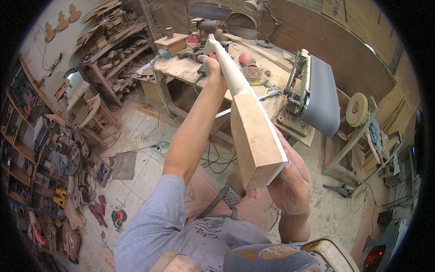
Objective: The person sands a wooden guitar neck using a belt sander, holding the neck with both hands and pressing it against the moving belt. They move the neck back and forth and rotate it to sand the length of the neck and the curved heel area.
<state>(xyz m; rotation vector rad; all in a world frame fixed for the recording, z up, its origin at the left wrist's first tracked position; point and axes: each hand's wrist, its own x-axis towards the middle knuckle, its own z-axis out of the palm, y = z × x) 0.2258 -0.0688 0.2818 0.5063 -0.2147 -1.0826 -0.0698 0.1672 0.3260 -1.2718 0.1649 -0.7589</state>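
Observation:
In front of me a pale wooden instrument neck (231, 75) slants away, its large squared heel block (253, 136) nearest to me and its slim rounded shaft reaching toward the bench. One long edge catches bright light. My left hand (213, 68) is closed around the slim far end, with the arm stretched out. My right hand (292, 181) grips the near block from its right side and beneath, so some of its fingers are hidden by the wood. Both hands keep the piece raised above the floor.
A belt sander (319, 95) stands at the right of the dusty workbench (176, 68), which carries power tools and pliers (257, 84). Farther right is a round buffing wheel (357, 109). Wood racks (113, 59) and cluttered shelves (22, 149) line the left. Cables (217, 156) trail across the tiles.

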